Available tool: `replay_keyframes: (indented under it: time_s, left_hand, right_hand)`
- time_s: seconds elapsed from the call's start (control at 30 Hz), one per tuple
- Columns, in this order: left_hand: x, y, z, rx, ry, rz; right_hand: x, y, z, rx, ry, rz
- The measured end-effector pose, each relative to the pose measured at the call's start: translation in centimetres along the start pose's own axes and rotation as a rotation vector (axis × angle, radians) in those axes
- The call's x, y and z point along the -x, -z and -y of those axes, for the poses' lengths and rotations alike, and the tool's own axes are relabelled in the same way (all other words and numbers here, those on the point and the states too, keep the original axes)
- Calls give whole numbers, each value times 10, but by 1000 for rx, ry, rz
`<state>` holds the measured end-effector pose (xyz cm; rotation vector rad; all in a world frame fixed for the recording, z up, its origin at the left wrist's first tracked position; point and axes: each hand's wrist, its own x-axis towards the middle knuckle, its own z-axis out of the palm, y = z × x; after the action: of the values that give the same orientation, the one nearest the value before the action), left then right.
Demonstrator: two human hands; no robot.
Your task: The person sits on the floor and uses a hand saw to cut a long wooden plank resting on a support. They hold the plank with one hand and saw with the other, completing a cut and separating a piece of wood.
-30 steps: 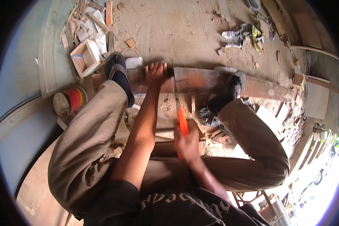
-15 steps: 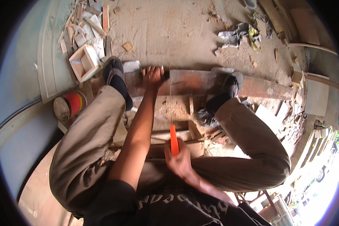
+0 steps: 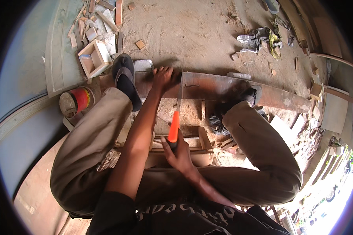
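A long reddish-brown wooden plank [image 3: 208, 87] lies crosswise in front of me, under my feet. My left hand [image 3: 165, 81] holds it near its far edge, just left of the cut line, with the fingers bent over that edge. My right hand [image 3: 179, 155] is closed around the dark grip of a handsaw [image 3: 174, 125] with an orange section. The saw's thin blade runs away from me to the plank, where a narrow dark line crosses the wood. Something dark, perhaps a shadow, sits beside my left fingers; I cannot make it out.
Pale blocks [image 3: 144, 65] sit at the plank's far edge. To the left are an open wooden box [image 3: 102, 55], wood offcuts and a red-banded bucket [image 3: 80, 98]. Crumpled plastic [image 3: 255, 40] lies far right. Wood scraps [image 3: 227, 141] and a wooden frame are below the plank.
My right hand and the saw have moved away from me, toward the plank. My left hand stays on the plank. The whole view has shifted slightly.
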<state>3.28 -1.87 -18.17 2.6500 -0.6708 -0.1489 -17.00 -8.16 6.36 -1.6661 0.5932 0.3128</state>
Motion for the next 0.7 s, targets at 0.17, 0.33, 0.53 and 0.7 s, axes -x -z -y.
replay_keyframes:
  time_s: [0.17, 0.33, 0.53, 0.7]
  left_hand:
    - [-5, -33, 38, -94, 58, 157]
    - [-30, -29, 18, -161, 217, 350]
    - [-30, -2, -6, -150, 298, 183]
    - [-21, 0, -24, -183, 273, 73]
  right_hand:
    - [5, 17, -11, -42, -99, -97]
    - [-1, 25, -7, -115, -110, -146]
    - [-4, 25, -1, -195, -257, 43]
    - [-14, 29, 25, -216, -301, 88]
